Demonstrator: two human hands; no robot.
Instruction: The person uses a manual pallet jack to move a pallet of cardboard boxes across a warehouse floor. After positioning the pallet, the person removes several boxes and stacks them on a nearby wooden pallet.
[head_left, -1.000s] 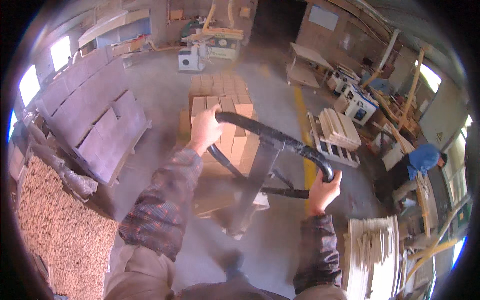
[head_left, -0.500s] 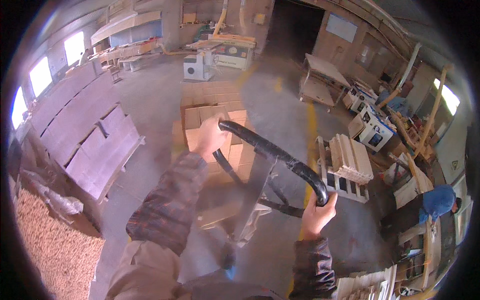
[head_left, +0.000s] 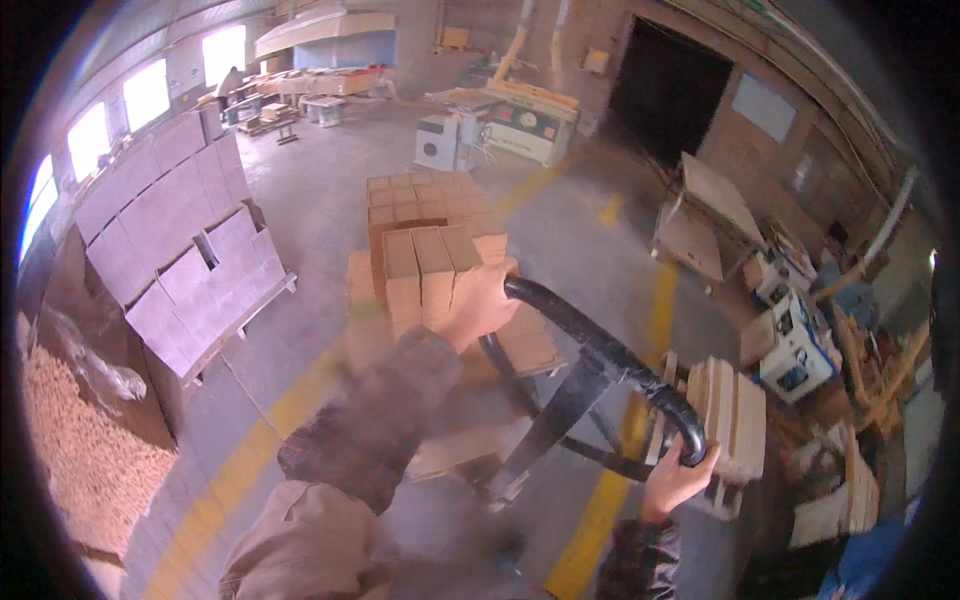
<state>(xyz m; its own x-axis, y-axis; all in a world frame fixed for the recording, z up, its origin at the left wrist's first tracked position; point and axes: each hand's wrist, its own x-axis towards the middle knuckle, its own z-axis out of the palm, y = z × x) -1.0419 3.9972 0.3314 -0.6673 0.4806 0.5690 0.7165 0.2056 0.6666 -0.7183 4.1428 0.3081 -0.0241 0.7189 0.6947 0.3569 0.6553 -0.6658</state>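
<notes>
The black handle (head_left: 600,345), a curved bar, is held at both ends and slants from the left hand down to the right. The left hand (head_left: 485,303) is closed around its upper left end; the right hand (head_left: 680,480) is wrapped around its lower right end. Between the two grips, a dark post (head_left: 545,420) descends from the middle of the bar; its foot is blurred. Just beyond the left grip stand brown cardboard boxes (head_left: 418,262), stacked in uneven layers; what bears them cannot be made out. Just beyond the right grip lies a stack of planks (head_left: 735,420), with a white machine (head_left: 797,345) farther out on the same side. A yellow floor line (head_left: 590,530) passes below and to the left of the right grip. Well to the left of the left grip leans a pale, tiered stack (head_left: 190,240), and nearer the wearer is a heap of brown sticks (head_left: 90,450). Far ahead of both grips are a workshop machine (head_left: 525,130) and a dark doorway (head_left: 670,90).
</notes>
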